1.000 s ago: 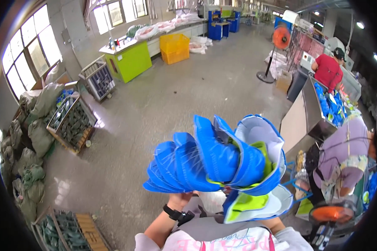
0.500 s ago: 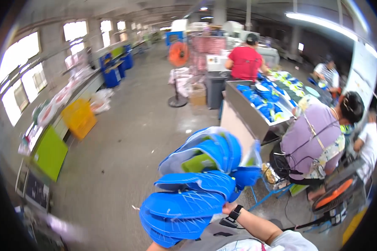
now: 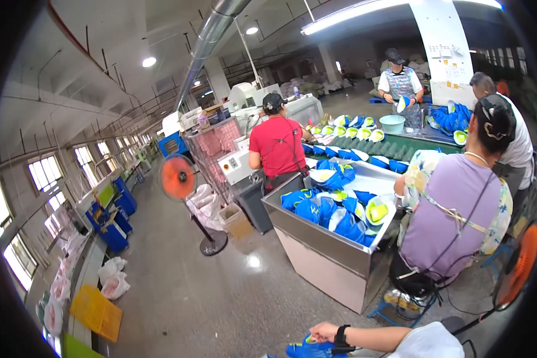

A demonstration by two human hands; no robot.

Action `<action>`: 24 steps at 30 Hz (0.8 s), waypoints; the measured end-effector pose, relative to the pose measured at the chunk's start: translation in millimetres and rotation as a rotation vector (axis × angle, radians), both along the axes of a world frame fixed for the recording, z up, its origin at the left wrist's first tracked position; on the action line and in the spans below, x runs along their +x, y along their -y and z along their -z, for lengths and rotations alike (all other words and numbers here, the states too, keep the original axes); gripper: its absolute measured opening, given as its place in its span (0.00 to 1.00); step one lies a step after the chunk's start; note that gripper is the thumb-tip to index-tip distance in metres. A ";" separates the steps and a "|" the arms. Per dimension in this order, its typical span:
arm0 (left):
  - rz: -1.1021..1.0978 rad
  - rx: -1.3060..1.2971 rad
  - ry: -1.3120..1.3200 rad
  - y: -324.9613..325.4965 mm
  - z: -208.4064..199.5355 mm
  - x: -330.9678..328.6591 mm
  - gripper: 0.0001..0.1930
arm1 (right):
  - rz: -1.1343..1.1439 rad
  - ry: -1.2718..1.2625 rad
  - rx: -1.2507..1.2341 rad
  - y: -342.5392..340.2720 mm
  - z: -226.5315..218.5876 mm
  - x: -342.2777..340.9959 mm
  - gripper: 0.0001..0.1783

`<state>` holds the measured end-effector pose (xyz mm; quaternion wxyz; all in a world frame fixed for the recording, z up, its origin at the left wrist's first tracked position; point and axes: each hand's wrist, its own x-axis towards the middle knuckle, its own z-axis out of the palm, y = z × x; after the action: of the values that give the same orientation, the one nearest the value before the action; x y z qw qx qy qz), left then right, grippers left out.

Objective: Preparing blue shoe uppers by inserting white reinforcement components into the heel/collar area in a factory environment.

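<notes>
At the lower edge, my right hand [image 3: 324,332] has its fingers curled at a bundle of blue shoe uppers [image 3: 304,348] with lime-green lining. Most of the bundle is cut off by the picture's edge. A black band [image 3: 342,338] sits on my right wrist. My left hand is out of view. Ahead of my hand stands a steel-sided bin [image 3: 322,253], heaped with more blue and lime shoe uppers [image 3: 334,209].
A person in purple [image 3: 453,203] sits right of the bin; one in red [image 3: 277,140] stands behind it. Two more people work around a conveyor [image 3: 364,145] of shoe uppers. Orange fans [image 3: 178,177] stand left and right. A yellow crate [image 3: 96,312] lies far left.
My view has swung up and to the right, bringing the bin nearer the middle. The bundle of uppers has dropped mostly below the picture's edge, and my right hand sits lower.
</notes>
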<state>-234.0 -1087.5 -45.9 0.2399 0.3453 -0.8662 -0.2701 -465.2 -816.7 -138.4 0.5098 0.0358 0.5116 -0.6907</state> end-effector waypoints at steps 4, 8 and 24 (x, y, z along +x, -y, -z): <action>-0.292 1.041 -0.566 24.9 8.7 -42.9 0.07 | 0.001 0.161 -0.312 36.3 -2.7 -74.0 0.16; -0.329 1.382 -0.735 64.7 -23.3 -108.1 0.05 | -0.026 0.100 -0.393 81.1 -87.7 -146.9 0.16; 0.810 0.995 -0.641 144.4 -181.1 -523.5 0.09 | 0.413 -0.507 -0.659 23.8 -299.3 -343.4 0.16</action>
<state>-757.5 -1231.9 135.2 0.1777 -0.0313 -0.5875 -0.7889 -808.6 -840.5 160.8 0.2049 -0.1969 0.3555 -0.8904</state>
